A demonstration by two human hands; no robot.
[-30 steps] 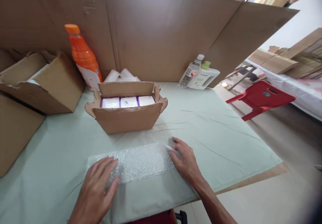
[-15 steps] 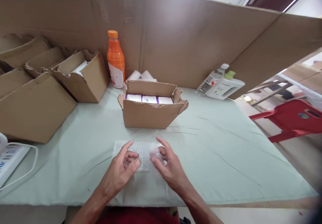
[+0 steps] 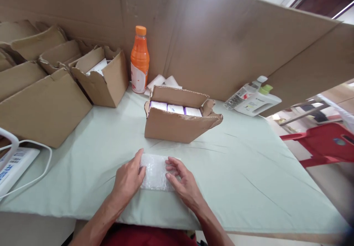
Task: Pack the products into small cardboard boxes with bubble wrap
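A folded sheet of clear bubble wrap (image 3: pixel 155 172) lies on the table between my hands, making a flat, roughly square pad. My left hand (image 3: pixel 129 175) grips its left edge, fingers stretched along the side and thumb tip at the border. At the right edge my right hand (image 3: pixel 183 181) holds the wrap with bent fingers and the thumb. Whether anything lies inside the folds I cannot tell. Just beyond stands an open cardboard box (image 3: pixel 168 128) containing white packs (image 3: pixel 175 109) with purple edges.
Several open cardboard boxes (image 3: pixel 41 106) stand at the left. An orange bottle (image 3: pixel 139 60), a clear bottle (image 3: pixel 243 93) and a white jug (image 3: pixel 257 104) line the cardboard wall (image 3: pixel 215 43). A white device with a cable (image 3: pixel 51 157) sits at left; a red chair (image 3: pixel 326 146) is beyond the right edge.
My hands have moved onto the two sides of the bubble wrap, which now appears more compact and flat. The whole view has shifted and tilted slightly.
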